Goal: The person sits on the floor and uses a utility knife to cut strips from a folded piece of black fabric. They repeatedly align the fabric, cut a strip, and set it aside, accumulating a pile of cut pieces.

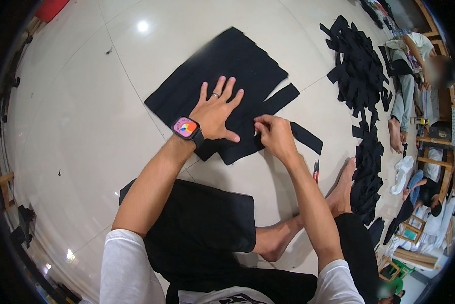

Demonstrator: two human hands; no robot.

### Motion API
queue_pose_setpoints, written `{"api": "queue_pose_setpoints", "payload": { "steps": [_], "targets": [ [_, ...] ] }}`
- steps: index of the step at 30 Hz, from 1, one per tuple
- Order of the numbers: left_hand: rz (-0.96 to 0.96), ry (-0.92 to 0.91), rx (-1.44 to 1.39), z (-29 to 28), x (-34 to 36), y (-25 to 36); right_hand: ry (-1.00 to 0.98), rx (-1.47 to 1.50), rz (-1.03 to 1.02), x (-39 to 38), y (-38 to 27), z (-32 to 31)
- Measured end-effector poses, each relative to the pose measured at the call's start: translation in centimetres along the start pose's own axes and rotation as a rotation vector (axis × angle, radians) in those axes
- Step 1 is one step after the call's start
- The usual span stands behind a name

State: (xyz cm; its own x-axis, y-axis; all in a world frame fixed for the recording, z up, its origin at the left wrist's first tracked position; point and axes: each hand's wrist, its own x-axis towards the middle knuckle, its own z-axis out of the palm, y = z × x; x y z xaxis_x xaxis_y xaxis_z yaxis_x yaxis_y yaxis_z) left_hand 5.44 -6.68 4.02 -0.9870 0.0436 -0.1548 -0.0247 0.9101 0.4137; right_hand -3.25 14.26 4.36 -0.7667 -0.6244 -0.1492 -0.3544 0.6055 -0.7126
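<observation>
The black cloth is laid on the floor, pressed flat by the spread left hand; at its right edge the right hand is curled, its pinch unclear; a strip is apparently being separated; steady left pressure seems required

Both forearms reach forward from the lower edge, elbows bent. The left hand lies palm down, its four fingers fanned apart and pointing ahead, the thumb stretched out to the right; its wrist is nearly straight. The right hand is turned inward beside it, fingers curled and tips drawn close to the thumb. A bare foot shows beyond the right forearm
</observation>
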Motion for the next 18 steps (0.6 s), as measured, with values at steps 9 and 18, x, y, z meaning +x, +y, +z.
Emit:
{"api": "queue_pose_setpoints", "payload": {
  "steps": [9, 18],
  "targets": [
    [0.256, -0.197, 0.069, 0.0, -1.4, 2.4, -0.487, 0.277, 0.224, -5.5, -0.4, -3.3],
    [-0.027, -0.153, -0.021, 1.2, -5.9, 3.8, -0.259, 1.056, 0.41, -5.6, -1.0, -1.0]
  ]
}}
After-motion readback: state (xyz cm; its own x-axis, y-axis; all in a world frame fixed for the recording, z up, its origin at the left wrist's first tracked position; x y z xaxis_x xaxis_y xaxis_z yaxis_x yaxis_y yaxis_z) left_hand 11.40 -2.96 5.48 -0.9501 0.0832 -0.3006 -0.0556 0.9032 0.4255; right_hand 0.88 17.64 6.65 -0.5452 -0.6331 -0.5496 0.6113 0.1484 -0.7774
